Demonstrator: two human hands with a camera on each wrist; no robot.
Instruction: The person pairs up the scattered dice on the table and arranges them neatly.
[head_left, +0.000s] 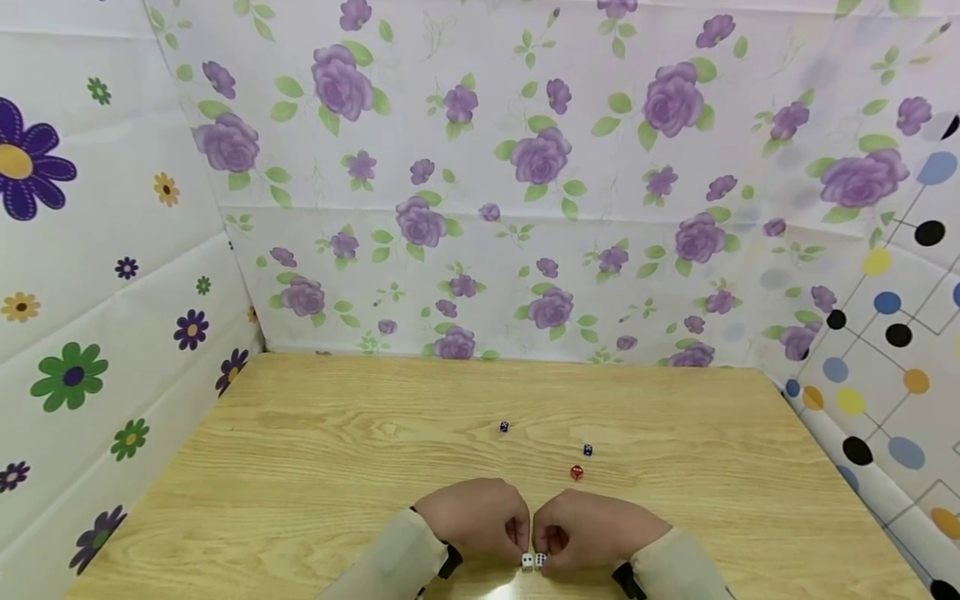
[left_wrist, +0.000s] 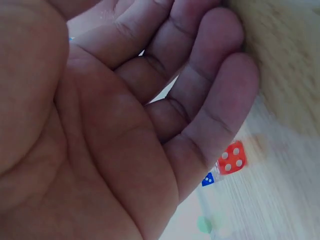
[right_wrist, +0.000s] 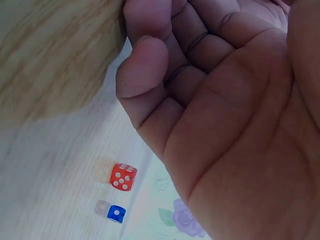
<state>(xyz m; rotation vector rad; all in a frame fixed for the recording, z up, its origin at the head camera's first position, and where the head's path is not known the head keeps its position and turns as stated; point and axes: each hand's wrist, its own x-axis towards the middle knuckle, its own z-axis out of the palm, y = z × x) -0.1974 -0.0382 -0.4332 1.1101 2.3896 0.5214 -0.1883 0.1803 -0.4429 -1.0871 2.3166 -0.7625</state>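
Two white dice, the left white die (head_left: pixel 527 561) and the right white die (head_left: pixel 541 561), sit side by side near the table's front edge. My left hand (head_left: pixel 480 518) pinches the left one at its fingertips. From the other side, the fingertips of my right hand (head_left: pixel 596 527) grip the right one. Both hands nearly meet, knuckles up, with fingers bent. In the left wrist view curled fingers (left_wrist: pixel 235 95) hide the white die; the right wrist view likewise has fingers (right_wrist: pixel 142 70) covering the pinch.
Beyond the hands lie a red die (head_left: pixel 577 472), a blue die (head_left: pixel 588 450) just behind it, and another blue die (head_left: pixel 504 427) farther left. The wooden table (head_left: pixel 337 433) is walled by a flowered cloth (head_left: pixel 480 275) at the back and patterned cloths at both sides.
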